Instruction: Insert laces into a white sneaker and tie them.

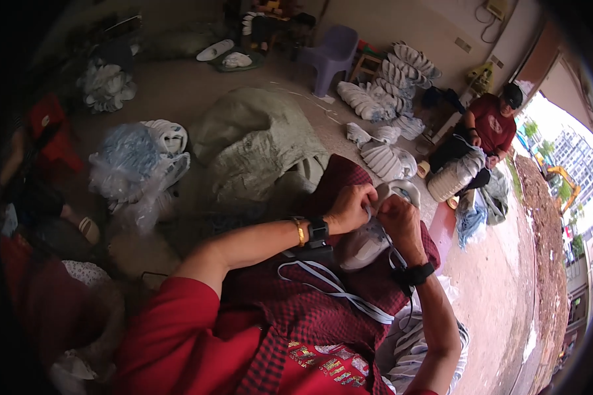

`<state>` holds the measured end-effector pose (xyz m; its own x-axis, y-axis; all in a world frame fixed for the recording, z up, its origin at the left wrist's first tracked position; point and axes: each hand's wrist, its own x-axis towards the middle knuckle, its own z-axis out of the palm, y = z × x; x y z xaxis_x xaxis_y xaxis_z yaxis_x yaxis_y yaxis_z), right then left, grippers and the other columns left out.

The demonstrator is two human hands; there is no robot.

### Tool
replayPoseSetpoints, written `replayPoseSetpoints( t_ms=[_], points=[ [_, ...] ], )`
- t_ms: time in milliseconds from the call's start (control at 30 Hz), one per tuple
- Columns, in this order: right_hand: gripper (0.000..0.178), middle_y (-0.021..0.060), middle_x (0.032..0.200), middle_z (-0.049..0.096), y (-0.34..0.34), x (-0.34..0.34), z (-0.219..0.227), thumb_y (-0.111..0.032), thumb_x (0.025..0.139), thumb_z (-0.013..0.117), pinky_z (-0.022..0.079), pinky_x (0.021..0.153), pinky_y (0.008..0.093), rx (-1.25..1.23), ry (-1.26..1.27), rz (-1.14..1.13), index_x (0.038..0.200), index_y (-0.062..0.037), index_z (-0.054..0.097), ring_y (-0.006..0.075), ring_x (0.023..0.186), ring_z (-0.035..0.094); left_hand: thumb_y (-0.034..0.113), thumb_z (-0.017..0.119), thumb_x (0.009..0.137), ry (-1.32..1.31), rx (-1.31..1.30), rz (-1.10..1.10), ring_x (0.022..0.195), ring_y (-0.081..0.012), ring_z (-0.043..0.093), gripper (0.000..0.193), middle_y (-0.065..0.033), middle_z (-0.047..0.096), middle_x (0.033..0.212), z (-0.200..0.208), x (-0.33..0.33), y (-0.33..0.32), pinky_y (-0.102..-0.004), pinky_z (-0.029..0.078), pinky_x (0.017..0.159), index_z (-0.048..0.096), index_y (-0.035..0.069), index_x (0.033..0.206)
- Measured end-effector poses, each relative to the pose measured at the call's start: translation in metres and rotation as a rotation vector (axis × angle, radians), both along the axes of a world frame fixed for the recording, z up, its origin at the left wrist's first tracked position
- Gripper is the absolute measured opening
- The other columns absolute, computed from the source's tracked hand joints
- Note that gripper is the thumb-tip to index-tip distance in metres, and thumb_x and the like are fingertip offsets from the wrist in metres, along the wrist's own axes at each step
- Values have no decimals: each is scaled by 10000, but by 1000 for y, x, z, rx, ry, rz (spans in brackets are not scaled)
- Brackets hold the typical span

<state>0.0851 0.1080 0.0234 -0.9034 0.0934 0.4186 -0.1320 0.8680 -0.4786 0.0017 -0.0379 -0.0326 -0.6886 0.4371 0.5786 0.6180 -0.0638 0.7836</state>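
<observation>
A pale sneaker [362,248] rests on my lap, on a dark red checked apron [280,342], with its toe toward me. Over the shoe's opening, my left hand [350,209] and my right hand [402,224] work close together, fingers closed in a pinch. A pale shoelace [393,249] hangs from the right hand's fingers. At the left fingertips a pale strip shows, seemingly lace as well. My hands hide most of the eyelets. A bundle of loose pale blue laces [339,289] lies across the apron below the shoe.
Left of me stand bagged shoes [128,161] and a big woven sack [244,131]. Ahead are rows of stacked shoes [385,155] and a purple chair [331,56]. A co-worker [493,128] sits at right, handling shoes. More shoes [418,342] lie by my right forearm.
</observation>
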Motion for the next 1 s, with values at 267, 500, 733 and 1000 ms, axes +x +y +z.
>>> replayPoseSetpoints(
  t_ms=[267, 500, 733, 1000],
  points=[
    [96, 150, 689, 613, 1, -3, -8, -30, 713, 662, 492, 612, 405, 182, 82, 8, 720, -31, 566, 324, 663, 629, -46, 572, 784, 249, -209, -249, 768, -380, 694, 578, -238, 675, 809, 34, -3, -14, -435, 526, 675, 506, 35, 1353],
    [166, 190, 939, 604, -10, 12, 4, -40, 762, 611, 473, 807, 477, 556, 34, 113, 922, -13, 580, 396, 944, 573, -32, 601, 746, 382, -415, -376, 859, -413, 682, 683, -261, 675, 877, 37, -22, -13, -491, 524, 723, 423, 100, 1393],
    [42, 187, 805, 591, 82, 77, 79, 15, 796, 568, 455, 740, 459, 642, -10, -139, 766, 15, 538, 372, 845, 586, -10, 570, 809, 423, -295, -162, 898, -336, 646, 257, -165, 642, 896, 53, -24, -7, -409, 508, 776, 651, 27, 1051],
    [110, 150, 761, 571, 64, 108, 100, 98, 739, 566, 470, 738, 422, 429, -14, -110, 741, 3, 511, 350, 834, 583, 86, 593, 882, 400, -184, -364, 802, -252, 683, 195, -153, 699, 905, 87, 11, 61, -351, 538, 754, 710, -18, 999]
  ],
)
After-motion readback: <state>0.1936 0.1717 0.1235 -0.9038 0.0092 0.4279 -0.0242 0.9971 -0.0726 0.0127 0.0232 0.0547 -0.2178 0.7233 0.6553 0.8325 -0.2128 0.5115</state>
